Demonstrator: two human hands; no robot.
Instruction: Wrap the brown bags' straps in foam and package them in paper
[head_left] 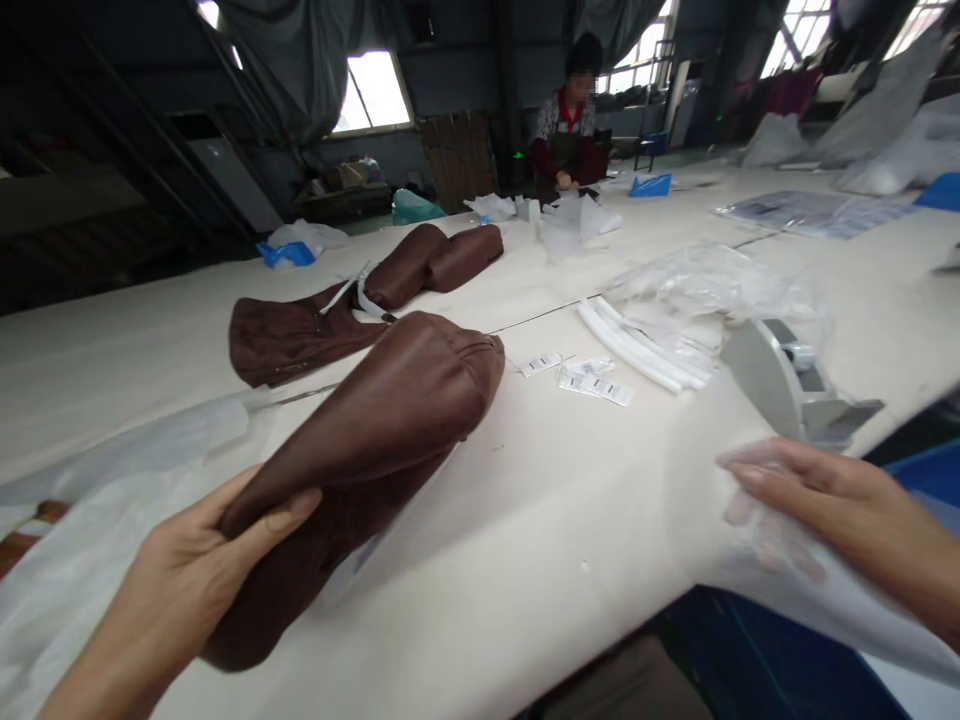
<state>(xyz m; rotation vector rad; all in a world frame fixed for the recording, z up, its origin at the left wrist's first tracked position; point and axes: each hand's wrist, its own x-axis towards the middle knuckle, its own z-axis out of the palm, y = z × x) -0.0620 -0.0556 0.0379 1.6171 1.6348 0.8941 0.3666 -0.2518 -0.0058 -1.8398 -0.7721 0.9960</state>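
My left hand (187, 570) grips the near end of a dark brown leather article (382, 400) that looks like a soft bag, thumb on top. Its rounded far end rests toward the middle of the table. A second brown leather article (300, 335), with white ties around it, lies just behind. At the right, my right hand (810, 510) pinches a thin translucent white packing sheet (697, 480) between thumb and fingers. The sheet hangs over the table edge, and some fingers show through it. Beyond that hand stands a grey tape dispenser (772, 380).
White tags (592, 382), white foam strips (637, 345) and clear plastic film (705, 285) lie on the white table (525, 520). Translucent wrapping (112, 540) covers the left side. Blue bins (757, 640) stand below the right edge. A person (570, 130) works across the table.
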